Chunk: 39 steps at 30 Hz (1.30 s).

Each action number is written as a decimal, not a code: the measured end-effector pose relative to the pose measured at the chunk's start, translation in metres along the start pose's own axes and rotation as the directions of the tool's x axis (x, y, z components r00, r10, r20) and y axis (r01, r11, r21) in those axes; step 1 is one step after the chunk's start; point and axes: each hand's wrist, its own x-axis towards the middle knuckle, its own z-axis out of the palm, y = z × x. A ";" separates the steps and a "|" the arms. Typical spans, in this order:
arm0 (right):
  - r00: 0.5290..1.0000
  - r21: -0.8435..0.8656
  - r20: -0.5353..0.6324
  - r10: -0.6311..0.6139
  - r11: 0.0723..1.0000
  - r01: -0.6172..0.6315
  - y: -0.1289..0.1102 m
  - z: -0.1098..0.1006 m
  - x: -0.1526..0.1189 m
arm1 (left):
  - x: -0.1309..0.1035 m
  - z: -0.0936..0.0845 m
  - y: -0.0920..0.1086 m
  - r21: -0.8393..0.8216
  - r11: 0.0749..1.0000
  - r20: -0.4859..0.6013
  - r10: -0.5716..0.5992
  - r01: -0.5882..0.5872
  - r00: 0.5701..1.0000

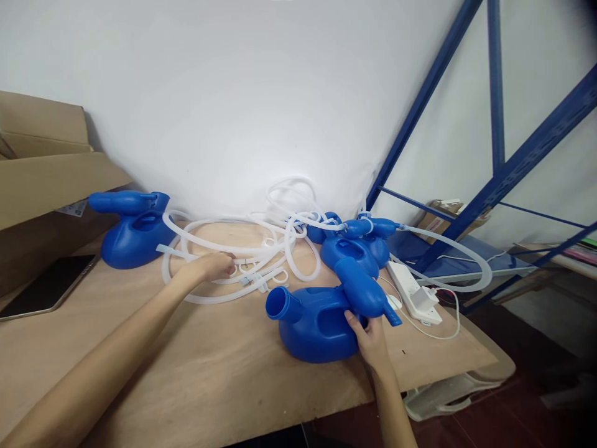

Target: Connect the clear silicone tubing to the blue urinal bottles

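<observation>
A blue plastic bottle (317, 339) with a wide open mouth stands near the table's front edge. My right hand (370, 339) holds it at its right end, thumb and fingers closed around it beneath a blue bulb-shaped part (361, 289). My left hand (217, 266) is closed among the coiled translucent tubes (209, 298), at a white clip-like piece; what its fingers hold is too small to tell. Just right of that hand lie a pale connector (249, 279) and white loops on the tubing.
Another blue bottle (133, 242) stands left, beside a cardboard box (51, 180) and a phone (46, 286). More blue bottles (347, 249) with tubes are behind my right hand. A power strip (413, 292) with a cable lies right, near a blue metal rack (497, 174).
</observation>
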 end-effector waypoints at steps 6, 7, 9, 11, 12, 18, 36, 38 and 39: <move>1.000 0.000 0.000 0.008 1.000 -0.008 -0.002 0.001 0.001 | -0.020 -0.025 0.007 -0.029 1.000 0.026 -0.003 0.004 1.000; 1.000 0.004 -0.002 0.005 1.000 -0.005 -0.003 0.001 0.001 | -0.027 -0.032 0.010 -0.054 0.998 0.020 0.016 -0.015 1.000; 1.000 0.011 -0.003 -0.001 1.000 0.001 -0.004 0.002 0.002 | -0.043 -0.046 0.021 -0.108 0.992 0.016 0.071 -0.068 0.997; 1.000 0.006 -0.014 -0.011 1.000 0.011 -0.005 0.004 0.002 | -0.061 -0.057 0.042 -0.182 0.971 0.021 0.162 -0.155 0.987; 1.000 0.000 -0.023 -0.019 1.000 0.019 -0.006 0.004 0.002 | -0.069 -0.059 0.056 -0.230 0.948 0.019 0.229 -0.219 0.973; 0.999 -0.036 -0.023 -0.031 0.999 0.030 -0.008 0.006 0.002 | -0.089 -0.046 0.129 -0.210 0.839 -0.137 0.484 -0.503 0.864; 1.000 -0.025 -0.009 -0.028 0.999 0.028 0.001 0.004 -0.001 | -0.080 -0.031 0.137 -0.091 0.847 -0.309 0.476 -0.524 0.824; 1.000 -0.012 0.002 -0.006 1.000 0.006 0.002 0.004 -0.001 | -0.080 -0.030 0.134 -0.087 0.854 -0.313 0.466 -0.514 0.828; 1.000 -0.009 0.011 0.012 1.000 -0.012 0.002 0.004 0.000 | -0.080 -0.029 0.133 -0.084 0.858 -0.314 0.459 -0.506 0.831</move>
